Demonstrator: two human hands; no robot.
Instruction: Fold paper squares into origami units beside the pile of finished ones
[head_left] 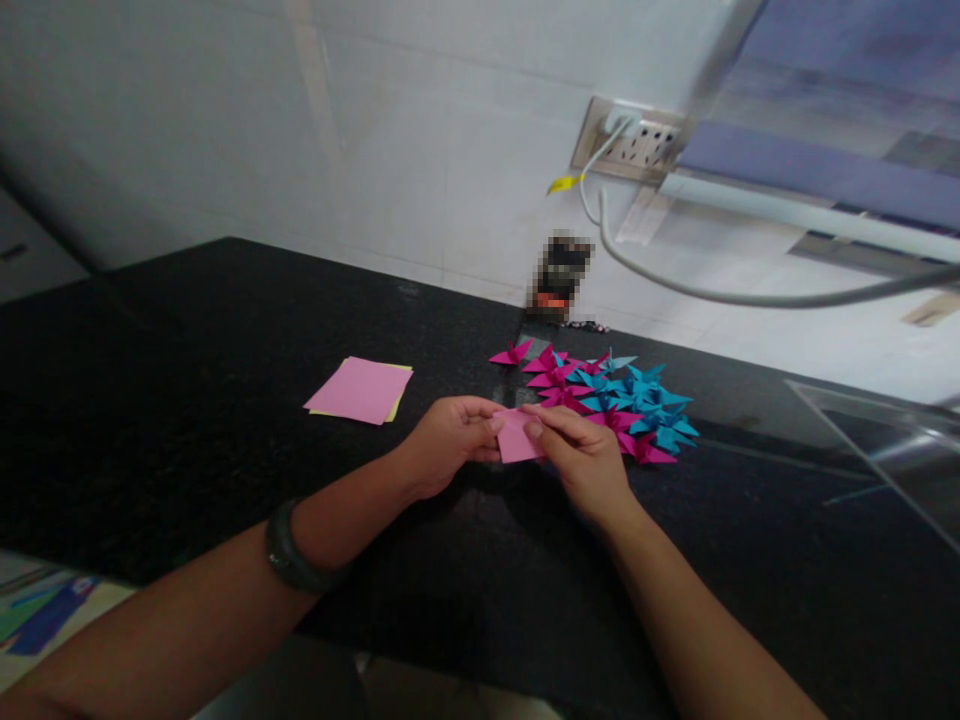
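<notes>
Between my two hands is a small folded piece of pink origami paper (517,438), held just above the dark countertop. My left hand (456,440) pinches its left edge, thumb on top. On the other side my right hand (581,455) grips the paper's right part between thumb and fingers. Just beyond lie several folded paper cranes, magenta ones (555,377) nearer the left and blue ones (651,395) to the right. A stack of square paper (358,390), pink on top with yellow showing beneath, rests left of my hands.
The black countertop (187,400) runs along a tiled wall. A pixelated phone-like object (561,278) leans at the wall. A white cable (712,297) hangs from the wall socket (637,140). A metal-edged glossy surface (885,440) lies at the right.
</notes>
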